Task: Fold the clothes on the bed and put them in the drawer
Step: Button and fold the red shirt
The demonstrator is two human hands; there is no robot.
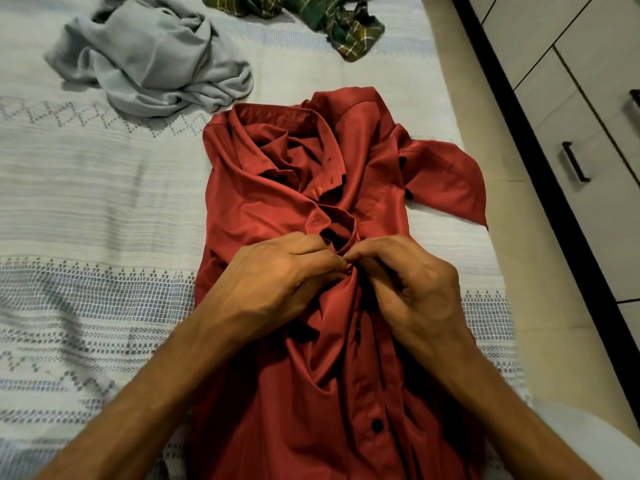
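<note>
A red button-up shirt [263,202] lies face up on the bed [86,209], collar away from me, one short sleeve spread to the right. My left hand [277,275] and my right hand [415,285] meet at the middle of the shirt's front placket. Both pinch the fabric there, fingertips close together. One black button shows lower down on the closed part of the placket. Above my hands the front gapes open and is wrinkled.
A crumpled grey garment [152,60] lies at the back left of the bed. A green plaid garment [332,19] lies at the back edge. Right of the bed runs a strip of floor, then a drawer unit [595,140] with dark handles.
</note>
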